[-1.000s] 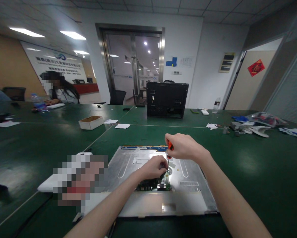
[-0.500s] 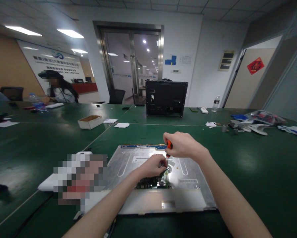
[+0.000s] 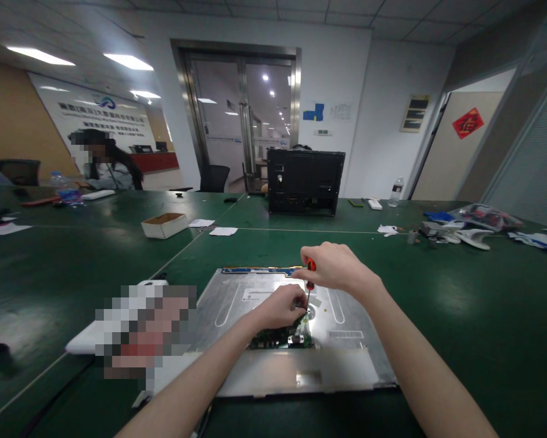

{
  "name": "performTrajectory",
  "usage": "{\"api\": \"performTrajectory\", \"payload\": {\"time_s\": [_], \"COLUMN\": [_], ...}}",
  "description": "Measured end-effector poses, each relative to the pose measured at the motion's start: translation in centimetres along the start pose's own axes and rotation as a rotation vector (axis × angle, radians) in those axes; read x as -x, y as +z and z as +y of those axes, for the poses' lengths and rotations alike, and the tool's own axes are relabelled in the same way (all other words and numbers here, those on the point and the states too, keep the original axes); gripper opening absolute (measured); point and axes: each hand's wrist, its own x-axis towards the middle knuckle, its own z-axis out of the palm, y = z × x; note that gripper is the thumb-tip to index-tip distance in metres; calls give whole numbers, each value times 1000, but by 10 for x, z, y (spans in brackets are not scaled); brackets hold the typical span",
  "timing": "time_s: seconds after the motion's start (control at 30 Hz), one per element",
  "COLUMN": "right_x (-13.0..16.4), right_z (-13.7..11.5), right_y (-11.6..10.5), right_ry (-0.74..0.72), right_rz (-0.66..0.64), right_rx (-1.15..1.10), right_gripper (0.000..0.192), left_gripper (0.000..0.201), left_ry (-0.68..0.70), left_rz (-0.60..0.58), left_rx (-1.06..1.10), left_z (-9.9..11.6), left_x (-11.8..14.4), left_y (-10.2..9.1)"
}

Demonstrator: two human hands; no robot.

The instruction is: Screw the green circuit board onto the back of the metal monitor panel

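White walls (image 3: 392, 70) rise to a dim tiled ceiling (image 3: 255, 11), where rectangular light panels (image 3: 128, 61) glow at the left. Beyond the long green table (image 3: 437, 292) stands a glass double door (image 3: 218, 121) in a metal frame, a black chair (image 3: 215, 178) before it. Farther left, a pale sign (image 3: 95, 114) spans a tan wall (image 3: 3, 103); at right, a beige door (image 3: 451, 161) – marked with a red diamond (image 3: 468, 123) – adjoins greyish panelling (image 3: 540, 164).
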Motion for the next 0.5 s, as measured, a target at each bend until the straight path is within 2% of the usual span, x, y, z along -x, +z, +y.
{"api": "performTrajectory", "payload": {"time_s": [0.17,0.37,0.5], "right_x": [0,0,-2], "right_z": [0,-1,0], "right_y": [1,0,2], "right_ry": [-5,-3,9], "right_rz": [6,16,44], "right_rx": [2,13,26], "right_gripper": [18,32,17], "left_gripper": [7,6,5], "left_ry": [17,38,51], "left_rz": [4,-4,-10], "left_rx": [-49,-85,-100], "left_z": [2,1,-1], "left_x": [1,0,-1], "left_y": [-1,-1,0]}}
